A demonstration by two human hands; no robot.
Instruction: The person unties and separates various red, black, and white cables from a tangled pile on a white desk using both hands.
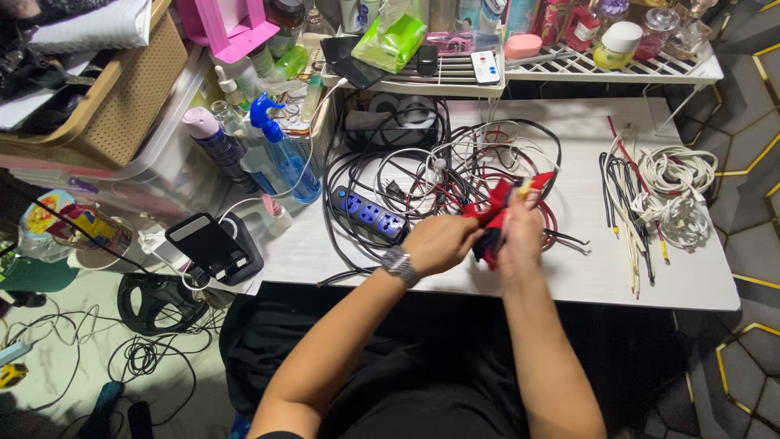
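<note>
Your left hand (439, 242) and right hand (520, 236) both grip a red tool (497, 210). Keep it steady; tangled cables (439, 167) crowd at twelve o'clock

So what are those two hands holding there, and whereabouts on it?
Both hands grip a red tool, apparently a wire stripper or cutter. The left hand holds its near end, the right hand its middle, with a thin wire end at its tip.

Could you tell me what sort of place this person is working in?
Probably a room at home used as a workspace. A white table holds a tangle of cables and a blue power strip; a white wire shelf of cosmetic bottles stands behind. Both hands hold a red cable bundle.
</note>
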